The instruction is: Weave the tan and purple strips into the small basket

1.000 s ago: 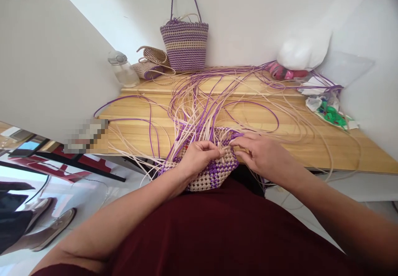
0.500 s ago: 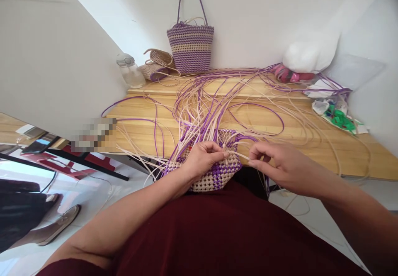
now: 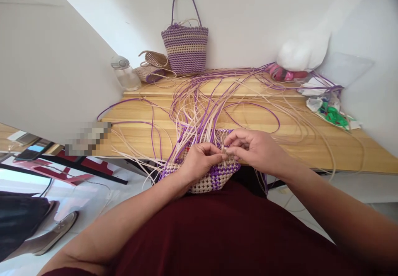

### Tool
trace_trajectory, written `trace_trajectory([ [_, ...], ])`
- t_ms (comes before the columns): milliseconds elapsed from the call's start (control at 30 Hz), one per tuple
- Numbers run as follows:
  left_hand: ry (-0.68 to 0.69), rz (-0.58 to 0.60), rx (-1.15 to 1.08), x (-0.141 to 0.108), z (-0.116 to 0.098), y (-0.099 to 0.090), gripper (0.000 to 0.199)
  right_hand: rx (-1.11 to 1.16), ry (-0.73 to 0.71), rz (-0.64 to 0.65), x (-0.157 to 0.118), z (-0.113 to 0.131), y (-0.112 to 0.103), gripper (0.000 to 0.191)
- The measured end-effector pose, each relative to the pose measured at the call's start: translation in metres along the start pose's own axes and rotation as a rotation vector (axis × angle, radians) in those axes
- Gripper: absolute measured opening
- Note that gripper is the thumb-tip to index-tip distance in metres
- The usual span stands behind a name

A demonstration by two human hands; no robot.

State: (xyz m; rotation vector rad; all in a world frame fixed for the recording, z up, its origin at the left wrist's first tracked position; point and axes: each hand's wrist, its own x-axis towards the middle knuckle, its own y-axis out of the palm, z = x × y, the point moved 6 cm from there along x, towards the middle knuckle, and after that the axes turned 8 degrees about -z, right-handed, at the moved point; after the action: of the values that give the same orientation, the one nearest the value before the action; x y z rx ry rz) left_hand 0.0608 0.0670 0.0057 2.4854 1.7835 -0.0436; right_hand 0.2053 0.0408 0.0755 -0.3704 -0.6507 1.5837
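A wooden table (image 3: 130,120) is spread with loose purple and cream strands (image 3: 202,101); a finished purple basket (image 3: 185,45) stands at its far edge. At the near edge, a half-woven piece (image 3: 214,176) is held against the lap — gripped by the left hand (image 3: 199,162), fingers curled. A strand end is pinched by the right hand (image 3: 251,147) at the piece's top.
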Motion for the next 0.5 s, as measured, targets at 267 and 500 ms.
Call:
trace_trajectory([
  [267, 0.01, 0.013, -0.014, -0.001, -0.002, 0.001, 0.026, -0.305, -0.237, 0.036, 0.002, 0.025, 0.002, 0.022],
  [500, 0.028, 0.0, 0.006, 0.0, -0.007, 0.004, 0.018, -0.758, -0.423, -0.073, -0.003, 0.053, 0.02, 0.021],
])
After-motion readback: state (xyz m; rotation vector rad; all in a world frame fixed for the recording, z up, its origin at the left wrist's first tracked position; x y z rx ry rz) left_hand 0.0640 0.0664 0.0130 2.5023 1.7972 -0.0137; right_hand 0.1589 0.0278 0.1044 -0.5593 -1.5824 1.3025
